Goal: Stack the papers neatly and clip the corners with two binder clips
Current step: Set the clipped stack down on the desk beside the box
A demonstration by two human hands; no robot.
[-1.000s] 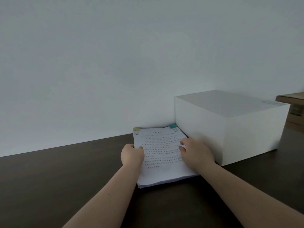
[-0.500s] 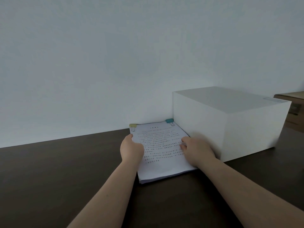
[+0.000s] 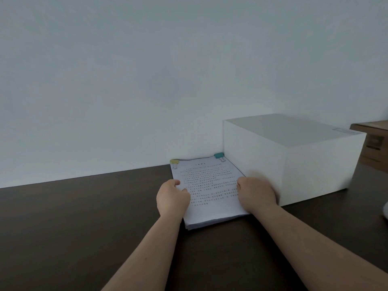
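A stack of printed white papers (image 3: 210,185) lies flat on the dark table (image 3: 73,227), its far edge against the wall. A yellow binder clip (image 3: 174,162) grips the far left corner and a teal binder clip (image 3: 219,155) grips the far right corner. My left hand (image 3: 172,197) holds the stack's left edge, thumb on top. On the right edge, my right hand (image 3: 256,193) holds the stack, close to the white box.
A large white box (image 3: 294,160) stands right beside the papers on the right. Behind it sits a brown cardboard box (image 3: 375,145). A pale object (image 3: 386,211) peeks in at the right edge. A plain wall runs along the table's far side.
Both hands have pushed the clipped stack a little farther toward the wall, alongside the white box. The hands keep the same hold on its sides.
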